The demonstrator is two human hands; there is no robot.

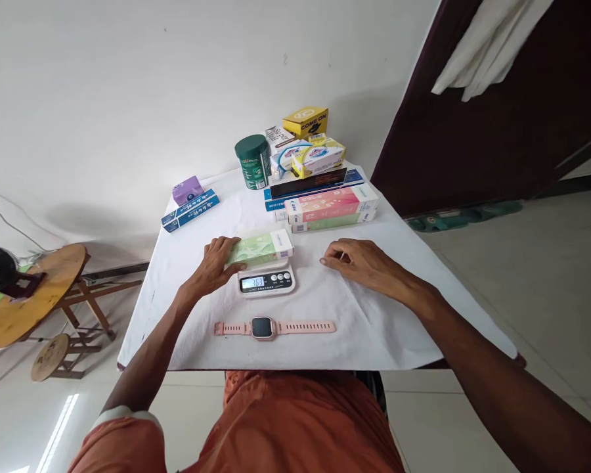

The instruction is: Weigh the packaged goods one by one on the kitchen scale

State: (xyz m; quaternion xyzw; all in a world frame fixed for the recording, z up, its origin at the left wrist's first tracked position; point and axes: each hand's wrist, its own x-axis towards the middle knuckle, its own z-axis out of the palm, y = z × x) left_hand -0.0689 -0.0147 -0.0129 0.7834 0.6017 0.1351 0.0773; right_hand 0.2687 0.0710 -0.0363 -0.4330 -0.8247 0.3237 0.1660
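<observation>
My left hand [218, 263] grips the left end of a light green and white box [261, 247], thumb in front and fingers over the top. Under the box is a white digital kitchen scale [266, 282], its lit display appearing to read 363. Right of the scale, my right hand [357, 261] rests by the white cloth with fingers curled and thumb close to the index finger; nothing shows in it. Nearer to me, a smartwatch with a pink strap [262, 328] lies stretched out flat.
A white cloth [187, 348] covers the table. Behind the scale stand a pink box [332, 205], a dark green canister [253, 162] and a yellow box [305, 121]. Blue toothpaste boxes [190, 210] and a purple pack [188, 190] sit at back left. A wooden stool [52, 358] is left.
</observation>
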